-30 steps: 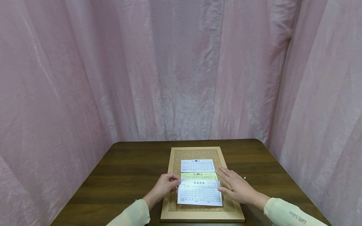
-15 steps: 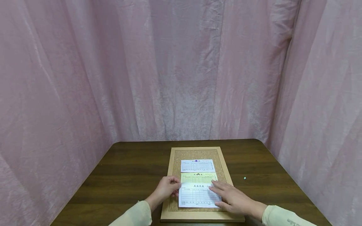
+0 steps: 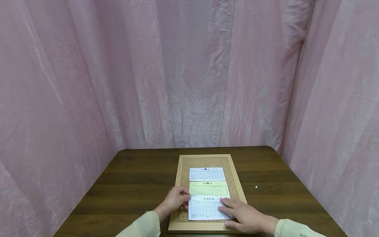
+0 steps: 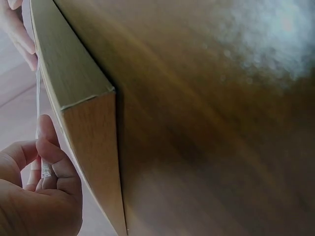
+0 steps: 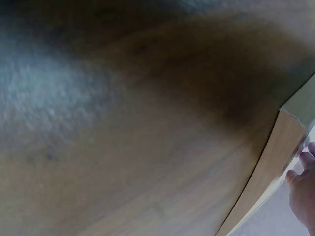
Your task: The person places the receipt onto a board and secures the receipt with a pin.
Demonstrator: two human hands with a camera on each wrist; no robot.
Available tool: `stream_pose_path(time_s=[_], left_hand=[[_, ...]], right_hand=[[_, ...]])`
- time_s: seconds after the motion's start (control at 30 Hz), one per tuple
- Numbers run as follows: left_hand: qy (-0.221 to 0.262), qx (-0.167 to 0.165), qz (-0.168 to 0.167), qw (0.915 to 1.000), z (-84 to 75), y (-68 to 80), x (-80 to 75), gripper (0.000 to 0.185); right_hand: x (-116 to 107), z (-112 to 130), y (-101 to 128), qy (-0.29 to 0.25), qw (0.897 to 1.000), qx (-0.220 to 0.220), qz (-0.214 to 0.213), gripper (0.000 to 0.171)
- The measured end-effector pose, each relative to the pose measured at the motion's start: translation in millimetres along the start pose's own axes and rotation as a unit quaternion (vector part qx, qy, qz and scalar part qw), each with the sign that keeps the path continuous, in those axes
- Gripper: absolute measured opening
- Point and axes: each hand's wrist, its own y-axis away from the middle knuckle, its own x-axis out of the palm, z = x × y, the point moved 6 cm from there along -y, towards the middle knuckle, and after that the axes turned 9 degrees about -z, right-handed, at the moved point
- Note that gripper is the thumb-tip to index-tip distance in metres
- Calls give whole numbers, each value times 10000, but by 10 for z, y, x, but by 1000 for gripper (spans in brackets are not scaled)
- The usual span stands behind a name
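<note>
A white printed form [image 3: 204, 209] lies on the lower part of a cork board [image 3: 211, 162] with a light wood frame. My left hand [image 3: 176, 198] pinches its left edge between thumb and fingers; the left wrist view shows this left hand [image 4: 47, 182] holding the paper edge-on. Spread fingers of my right hand [image 3: 241, 214] rest on the form's right side, covering part of it. Just above is a yellow form [image 3: 208, 189] with a dark pin at its top. Another white form [image 3: 206, 174], bearing a purple pushpin [image 3: 205, 169], lies higher up.
A dark brown wooden table [image 3: 142, 177] carries the board. One small pale green piece [image 3: 256, 187] lies on the table to the right of the board. Pink curtains [image 3: 195, 72] hang behind and at both sides.
The lower white form has moved down toward me, uncovering more of the yellow form. My right hand has come down from the form's right edge onto its face; the left keeps its pinch.
</note>
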Motion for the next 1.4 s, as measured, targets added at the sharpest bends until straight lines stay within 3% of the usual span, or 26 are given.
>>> stream_pose_path(time_s=[0.17,0.9,1.17,1.4], left_hand=[[-121,-5,33,9999,-16,8,1,6],[-506,221,76,9984,-37,2,7,4],[-804,696,-141,9942,-37,-36,-97,7],[-1647,1584,-45,9735,-87,-8,-148,17]], right_hand=[[24,28,29,-26,9999,51,118,60],[48,52,65,133,9999,82,-73,61],[48,54,65,105,9999,66,-92,60],[47,57,66,201,9997,-44,-163,61]])
